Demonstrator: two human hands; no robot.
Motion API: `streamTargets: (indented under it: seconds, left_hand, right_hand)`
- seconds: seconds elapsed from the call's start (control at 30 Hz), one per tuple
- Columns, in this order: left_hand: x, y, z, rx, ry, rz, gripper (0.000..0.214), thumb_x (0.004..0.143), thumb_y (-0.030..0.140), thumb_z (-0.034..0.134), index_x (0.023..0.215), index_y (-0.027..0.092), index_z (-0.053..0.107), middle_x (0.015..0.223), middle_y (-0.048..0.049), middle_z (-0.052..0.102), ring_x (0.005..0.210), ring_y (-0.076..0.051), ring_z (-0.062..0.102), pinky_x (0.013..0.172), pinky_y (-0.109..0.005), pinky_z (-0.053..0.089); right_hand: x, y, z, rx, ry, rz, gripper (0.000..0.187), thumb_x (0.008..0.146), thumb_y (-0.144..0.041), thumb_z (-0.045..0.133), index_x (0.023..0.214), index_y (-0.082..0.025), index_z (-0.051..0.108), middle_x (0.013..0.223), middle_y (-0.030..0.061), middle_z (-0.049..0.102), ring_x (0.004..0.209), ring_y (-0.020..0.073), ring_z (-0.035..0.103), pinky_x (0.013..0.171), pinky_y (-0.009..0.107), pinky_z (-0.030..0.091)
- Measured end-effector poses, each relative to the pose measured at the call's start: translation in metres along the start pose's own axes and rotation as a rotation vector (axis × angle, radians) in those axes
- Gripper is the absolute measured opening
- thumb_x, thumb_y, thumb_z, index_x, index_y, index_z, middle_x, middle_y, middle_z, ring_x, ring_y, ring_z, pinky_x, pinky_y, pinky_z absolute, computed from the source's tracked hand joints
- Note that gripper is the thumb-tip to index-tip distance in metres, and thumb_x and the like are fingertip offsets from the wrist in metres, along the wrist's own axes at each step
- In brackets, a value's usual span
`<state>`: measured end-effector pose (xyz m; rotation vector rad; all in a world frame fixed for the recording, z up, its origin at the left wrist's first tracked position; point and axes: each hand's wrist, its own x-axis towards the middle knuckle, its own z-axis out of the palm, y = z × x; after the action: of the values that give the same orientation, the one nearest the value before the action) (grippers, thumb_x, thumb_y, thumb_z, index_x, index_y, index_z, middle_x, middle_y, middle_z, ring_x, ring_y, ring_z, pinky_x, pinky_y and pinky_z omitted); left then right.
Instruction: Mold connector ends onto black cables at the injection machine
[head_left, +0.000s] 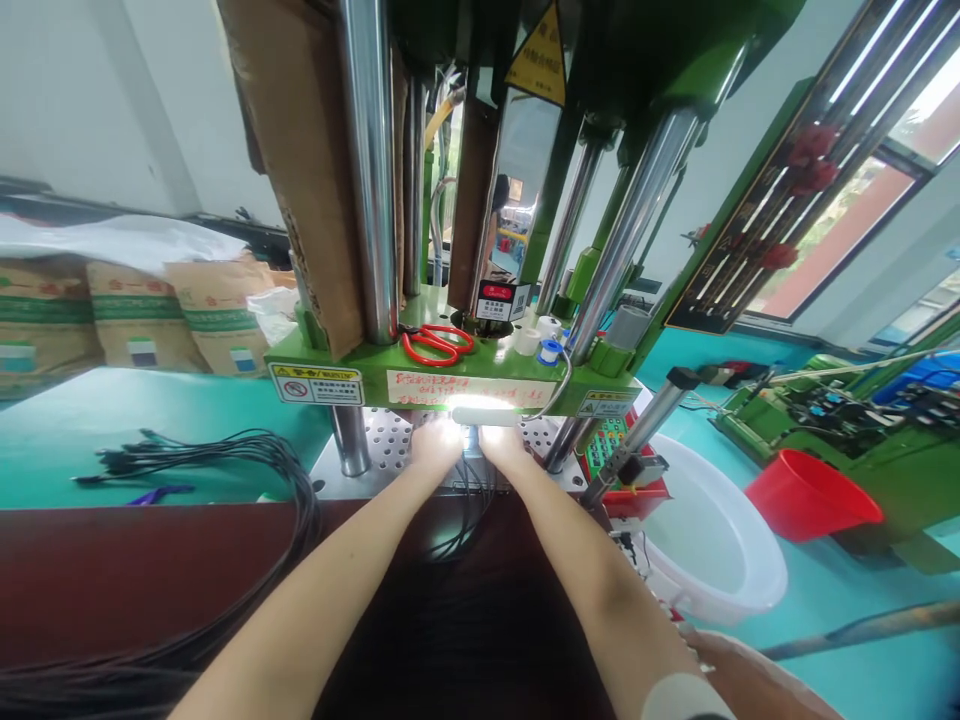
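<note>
My left hand and my right hand reach under the green plate of an upright press, one on each side of a small metal block. Glare from a white lamp bar washes out both hands, and their fingers are hidden. Thin black cables hang from between the hands over the front edge. Below the hands lies a perforated metal bed. Whether either hand grips the block or the cables cannot be made out.
Red-handled scissors and a blue-white spool lie on the plate. Bundled black cables drape over the table at left. A control box, a white tub and a red bucket stand right. Steel columns flank the hands.
</note>
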<state>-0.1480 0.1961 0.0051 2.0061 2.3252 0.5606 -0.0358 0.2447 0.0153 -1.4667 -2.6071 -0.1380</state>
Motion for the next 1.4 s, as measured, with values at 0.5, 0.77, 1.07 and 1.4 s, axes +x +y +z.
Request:
streamTargets:
  seconds: [0.5, 0.77, 1.07, 1.4]
  left_hand:
    - [0.002, 0.004, 0.015, -0.036, -0.001, 0.067, 0.03, 0.082, 0.016, 0.035, 0.086, 0.012, 0.064, 0.086, -0.0155, 0.063, 0.088, -0.026, 0.057, 0.073, -0.035, 0.045]
    - [0.005, 0.0, 0.012, -0.017, 0.036, 0.119, 0.033, 0.085, 0.018, 0.031, 0.094, 0.012, 0.062, 0.095, -0.0171, 0.062, 0.099, -0.028, 0.052, 0.084, -0.04, 0.04]
    - [0.001, -0.03, -0.005, -0.034, -0.048, 0.41, 0.035, 0.085, 0.043, 0.037, 0.096, 0.019, 0.061, 0.108, -0.0094, 0.061, 0.11, -0.023, 0.048, 0.1, -0.034, 0.027]
    - [0.02, -0.03, 0.003, -0.093, -0.115, 0.312, 0.044, 0.084, 0.05, 0.033, 0.104, 0.02, 0.059, 0.099, -0.0086, 0.064, 0.1, -0.022, 0.054, 0.091, -0.033, 0.035]
  right_hand:
    - [0.01, -0.012, 0.016, 0.007, -0.012, 0.009, 0.029, 0.086, -0.02, 0.037, 0.091, -0.012, 0.064, 0.094, 0.0153, 0.067, 0.09, 0.0229, 0.061, 0.073, 0.033, 0.048]
    - [0.004, -0.005, 0.004, -0.014, 0.022, -0.067, 0.033, 0.088, -0.016, 0.031, 0.096, -0.012, 0.064, 0.097, 0.0138, 0.066, 0.088, 0.0205, 0.061, 0.079, 0.033, 0.044]
    - [-0.021, 0.016, -0.004, -0.001, -0.021, -0.222, 0.038, 0.089, -0.037, 0.034, 0.109, -0.016, 0.058, 0.099, 0.0104, 0.066, 0.092, 0.0214, 0.06, 0.081, 0.031, 0.041]
    - [-0.007, 0.007, -0.003, -0.006, -0.083, -0.149, 0.042, 0.089, -0.037, 0.029, 0.108, -0.015, 0.059, 0.108, 0.0123, 0.063, 0.095, 0.0232, 0.058, 0.081, 0.033, 0.042]
